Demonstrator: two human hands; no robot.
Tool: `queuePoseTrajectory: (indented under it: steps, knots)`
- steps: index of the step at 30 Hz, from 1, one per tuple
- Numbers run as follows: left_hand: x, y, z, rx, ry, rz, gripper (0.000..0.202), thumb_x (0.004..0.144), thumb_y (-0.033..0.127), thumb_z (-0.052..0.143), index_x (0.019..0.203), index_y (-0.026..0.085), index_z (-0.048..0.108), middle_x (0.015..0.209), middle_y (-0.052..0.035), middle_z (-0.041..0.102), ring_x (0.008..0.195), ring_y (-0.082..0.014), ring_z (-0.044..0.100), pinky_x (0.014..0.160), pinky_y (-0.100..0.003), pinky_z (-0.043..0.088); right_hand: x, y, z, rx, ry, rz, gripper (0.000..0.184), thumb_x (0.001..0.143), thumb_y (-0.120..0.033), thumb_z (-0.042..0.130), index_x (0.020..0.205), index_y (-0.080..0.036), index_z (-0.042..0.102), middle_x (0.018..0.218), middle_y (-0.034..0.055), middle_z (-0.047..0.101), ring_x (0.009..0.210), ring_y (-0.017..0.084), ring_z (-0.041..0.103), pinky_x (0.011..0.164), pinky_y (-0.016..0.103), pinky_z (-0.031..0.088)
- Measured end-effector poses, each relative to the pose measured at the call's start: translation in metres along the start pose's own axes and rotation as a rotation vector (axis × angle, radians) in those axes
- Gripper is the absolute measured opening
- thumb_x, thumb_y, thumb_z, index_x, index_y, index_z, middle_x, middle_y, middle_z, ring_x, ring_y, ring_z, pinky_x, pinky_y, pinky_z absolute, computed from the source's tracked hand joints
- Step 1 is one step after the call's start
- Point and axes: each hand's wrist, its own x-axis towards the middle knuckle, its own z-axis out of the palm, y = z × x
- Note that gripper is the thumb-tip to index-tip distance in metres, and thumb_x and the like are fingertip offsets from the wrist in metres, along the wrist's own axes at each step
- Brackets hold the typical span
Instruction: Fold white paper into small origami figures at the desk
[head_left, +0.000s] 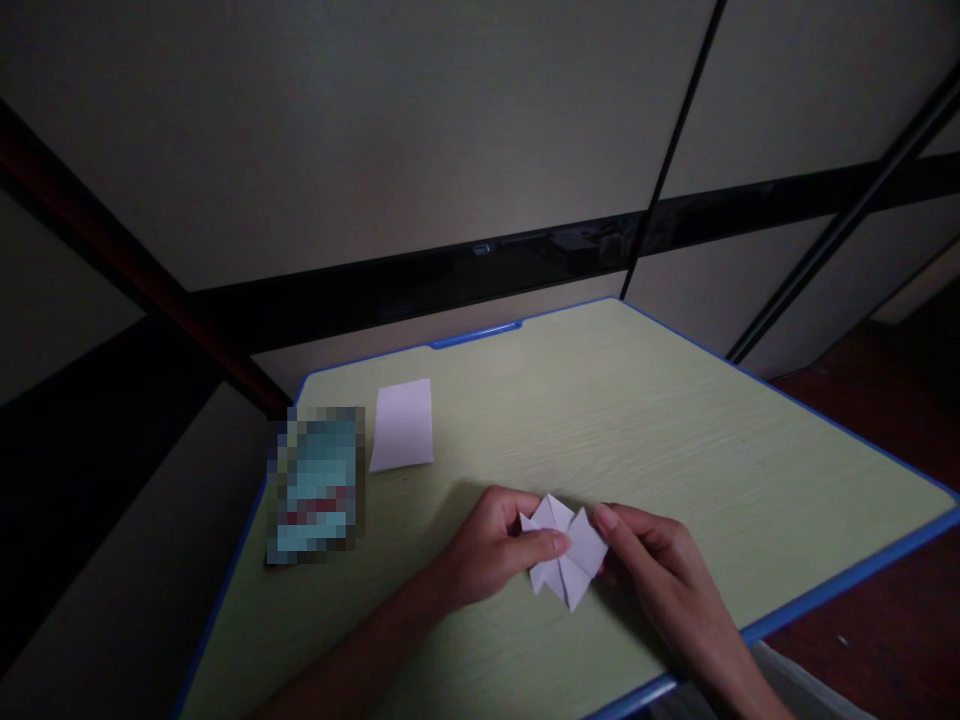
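Note:
A small white folded paper piece (564, 552) with several pointed flaps is held just above the pale green desk (675, 440). My left hand (491, 550) grips its left side, thumb laid across the top and fingers curled beneath. My right hand (660, 565) pinches its right side with bent fingers. Both hands are closed on the paper near the desk's front edge.
A flat white paper sheet (403, 425) lies at the desk's back left. Beside it, at the left edge, sits a blurred teal object (319, 485). The desk has a blue rim (847, 585). Beige wall panels with dark strips stand behind; dark floor shows at right.

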Motion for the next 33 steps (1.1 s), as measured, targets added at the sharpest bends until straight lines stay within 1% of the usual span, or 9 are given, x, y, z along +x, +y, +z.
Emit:
queuePoseTrajectory:
  steps: [3,5,9,16,22,25,29,31,33]
  knots:
    - [0.0003,-0.0012,0.0017,-0.039,0.125,0.041,0.022,0.06,0.03,0.062,0.064,0.008,0.062,0.055,-0.002,0.057,0.05,-0.0098,0.046,0.049,-0.021,0.034,0.001,0.0016,-0.002,0.068,0.147,-0.093,0.02,0.076,-0.035,0.054,0.065,-0.018,0.056,0.057,-0.001,0.051,0.053,0.012,0.046,0.048,0.023,0.037]
    - [0.0002,-0.0023,0.0026,-0.051,0.189,0.053,0.021,0.059,0.029,0.063,0.064,0.009,0.062,0.054,-0.0012,0.056,0.049,-0.009,0.045,0.047,-0.02,0.032,0.0014,0.0015,-0.002,0.11,0.172,-0.13,0.011,0.071,-0.029,0.061,0.074,-0.019,0.056,0.064,0.0002,0.056,0.057,0.013,0.051,0.052,0.023,0.041]
    - [-0.0002,-0.0036,0.0039,-0.048,0.24,0.045,0.02,0.058,0.028,0.063,0.064,0.009,0.063,0.054,-0.001,0.057,0.049,-0.0091,0.045,0.047,-0.02,0.033,0.002,-0.0016,0.0006,0.14,0.087,-0.139,0.014,0.065,-0.024,0.065,0.073,-0.019,0.054,0.061,-0.0008,0.055,0.052,0.012,0.05,0.047,0.023,0.042]
    - [-0.0002,-0.0022,0.0056,-0.062,0.276,0.036,0.019,0.057,0.027,0.062,0.063,0.009,0.062,0.053,-0.001,0.056,0.047,-0.0088,0.044,0.046,-0.021,0.032,0.0031,-0.0046,0.0024,0.158,0.129,-0.161,0.016,0.061,-0.022,0.069,0.067,-0.018,0.055,0.06,-0.0016,0.054,0.051,0.01,0.05,0.046,0.022,0.043]
    - [0.003,-0.0051,0.0037,-0.051,0.247,0.054,0.02,0.06,0.029,0.059,0.057,0.01,0.059,0.049,0.0014,0.05,0.046,-0.0076,0.04,0.046,-0.02,0.03,0.0042,-0.0035,0.0022,0.106,0.073,-0.122,0.009,0.063,-0.023,0.066,0.064,-0.017,0.058,0.057,-0.0013,0.054,0.049,0.01,0.049,0.046,0.023,0.042]
    - [0.0029,-0.007,0.0012,-0.063,0.251,0.066,0.023,0.062,0.033,0.056,0.054,0.011,0.056,0.047,0.0029,0.046,0.045,-0.0071,0.039,0.045,-0.02,0.028,0.0043,-0.0021,0.0,0.048,0.091,-0.086,0.011,0.065,-0.027,0.064,0.061,-0.017,0.059,0.054,-0.0007,0.056,0.048,0.011,0.05,0.045,0.024,0.041]
    - [-0.0014,-0.0033,0.0011,-0.089,0.181,0.054,0.019,0.06,0.03,0.059,0.061,0.011,0.058,0.054,0.0003,0.054,0.052,-0.0099,0.047,0.052,-0.022,0.035,0.0039,0.0005,-0.0021,0.032,0.149,-0.085,0.01,0.065,-0.026,0.064,0.061,-0.018,0.06,0.053,-0.0004,0.058,0.047,0.012,0.05,0.044,0.023,0.039]
    - [-0.0033,0.0,0.0028,-0.075,0.139,0.017,0.017,0.057,0.026,0.061,0.065,0.011,0.06,0.057,-0.001,0.057,0.055,-0.012,0.051,0.054,-0.024,0.037,0.0034,0.0016,-0.0019,0.062,0.147,-0.096,0.009,0.065,-0.024,0.065,0.06,-0.018,0.061,0.054,-0.0005,0.059,0.047,0.012,0.051,0.044,0.023,0.04]
    - [-0.0039,0.0026,0.0049,-0.071,0.133,-0.005,0.016,0.057,0.023,0.062,0.066,0.01,0.06,0.058,-0.0021,0.059,0.056,-0.0134,0.054,0.055,-0.025,0.039,0.0028,0.0021,-0.0014,0.1,0.134,-0.111,0.007,0.065,-0.022,0.066,0.061,-0.018,0.061,0.055,-0.0005,0.06,0.048,0.011,0.052,0.045,0.023,0.041]
